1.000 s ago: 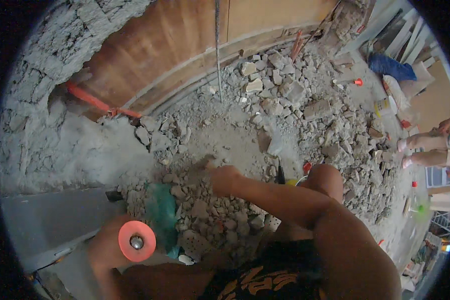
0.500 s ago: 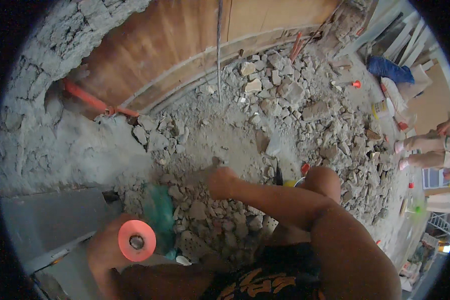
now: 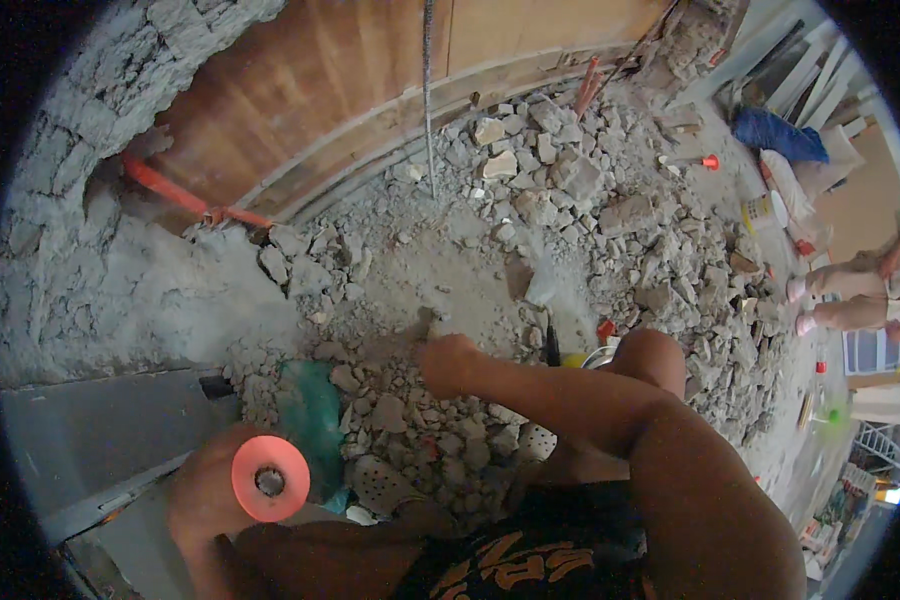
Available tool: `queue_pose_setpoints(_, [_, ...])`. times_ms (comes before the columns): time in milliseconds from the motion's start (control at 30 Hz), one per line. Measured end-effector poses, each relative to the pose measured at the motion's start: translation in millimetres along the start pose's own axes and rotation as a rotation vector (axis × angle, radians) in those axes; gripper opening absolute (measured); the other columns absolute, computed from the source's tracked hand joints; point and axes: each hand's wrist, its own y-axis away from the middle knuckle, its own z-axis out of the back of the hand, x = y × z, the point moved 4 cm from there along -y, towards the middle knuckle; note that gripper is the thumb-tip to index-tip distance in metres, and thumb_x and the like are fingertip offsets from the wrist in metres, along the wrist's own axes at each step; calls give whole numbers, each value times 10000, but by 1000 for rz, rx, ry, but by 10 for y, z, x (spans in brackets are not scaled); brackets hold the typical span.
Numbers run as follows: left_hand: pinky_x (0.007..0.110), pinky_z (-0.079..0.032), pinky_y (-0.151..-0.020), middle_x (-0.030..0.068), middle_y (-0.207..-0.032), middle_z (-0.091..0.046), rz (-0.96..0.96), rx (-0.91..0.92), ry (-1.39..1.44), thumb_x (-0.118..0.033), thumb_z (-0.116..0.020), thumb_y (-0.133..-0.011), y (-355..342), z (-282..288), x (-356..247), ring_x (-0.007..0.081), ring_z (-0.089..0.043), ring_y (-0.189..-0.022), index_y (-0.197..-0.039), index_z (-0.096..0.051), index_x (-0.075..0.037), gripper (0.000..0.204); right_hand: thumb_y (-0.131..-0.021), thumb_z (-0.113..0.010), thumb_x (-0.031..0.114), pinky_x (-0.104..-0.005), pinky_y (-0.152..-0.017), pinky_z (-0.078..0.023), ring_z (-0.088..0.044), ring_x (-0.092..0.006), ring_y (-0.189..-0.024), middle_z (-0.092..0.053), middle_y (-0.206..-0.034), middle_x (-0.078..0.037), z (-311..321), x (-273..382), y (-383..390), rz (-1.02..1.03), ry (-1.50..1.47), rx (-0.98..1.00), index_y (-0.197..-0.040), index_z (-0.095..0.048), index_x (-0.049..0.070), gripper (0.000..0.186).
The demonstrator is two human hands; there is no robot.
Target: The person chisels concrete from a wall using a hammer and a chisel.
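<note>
At the lower left, my left hand (image 3: 202, 490) is closed round a chisel, beneath its round pink hand guard (image 3: 288, 480). The chisel's grey steel end (image 3: 269, 482) shows in the guard's middle; its far part is hidden. My right hand (image 3: 452, 366) is a fist over the rubble near the middle, forearm coming from the lower right. A small dark end (image 3: 425, 318) shows just beyond this fist, but I cannot make out what it holds. A green plastic bag or sheet (image 3: 310, 415) lies between my hands, beside broken stones (image 3: 390, 412).
Broken concrete (image 3: 630, 215) heaps up ahead and to the right. A metal rod (image 3: 429, 100) stands before a wooden panel (image 3: 350, 90). An orange pipe (image 3: 165, 188) juts from the broken wall. My perforated clogs (image 3: 380, 487) stand in rubble. Another person (image 3: 850, 300) stands far right.
The view has shifted slightly. My left hand and the chisel sit a touch further left. My right fist stays over nearly the same spot, and the blurred grey streak beside it has faded.
</note>
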Motion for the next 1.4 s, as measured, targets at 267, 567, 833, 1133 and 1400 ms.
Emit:
queue_pose_setpoints(267, [368, -523, -884, 91, -1123, -673, -14, -3, -23, -240, -849, -662, -150, 76, -89, 236, -653, -1008, -1182, -626, -92, 584, -720, -669, 184, -450, -703, -579, -712, -309, -874, -722, -952, -155, -102, -172, 17, 7, 59, -84, -870, -745, 52, 214])
queue_pose_setpoints(567, [365, -523, -889, 87, -1120, -676, 10, 6, -28, -242, -854, -661, -323, 114, -217, 226, -656, -1007, -1186, -625, -93, 592, -696, -719, 203, -447, -721, -575, -704, -304, -912, -719, -974, -148, -221, -223, -129, -47, -62, 15, -924, -749, 67, 267])
queue_pose_setpoints(833, [363, -523, -893, 83, -1117, -678, 6, 40, -36, -244, -859, -660, -355, 141, -226, 218, -659, -1005, -1191, -624, -94, 599, -785, -643, 307, -483, -799, -538, -664, -367, -959, -672, -999, -214, -36, -542, -289, 57, -103, -70, -1221, -552, -7, 544])
queue_pose_setpoints(1133, [378, -527, -864, 87, -1097, -686, -51, 3, 17, -238, -806, -698, -368, 197, -358, 278, -660, -993, -1189, -633, -137, 530, -814, -615, 231, -506, -815, -528, -660, -398, -928, -652, -979, -278, 1150, -411, -56, -19, -96, -505, -1126, -589, -68, 433])
queue_pose_setpoints(1400, [366, -537, -821, 81, -1051, -697, -41, -9, -59, -261, -796, -711, -295, 245, -381, 268, -669, -962, -1169, -638, -160, 495, -826, -596, 99, -537, -657, -522, -628, -481, -708, -626, -804, -314, 1752, -184, -104, -89, -549, -1072, -1068, -554, -43, 284])
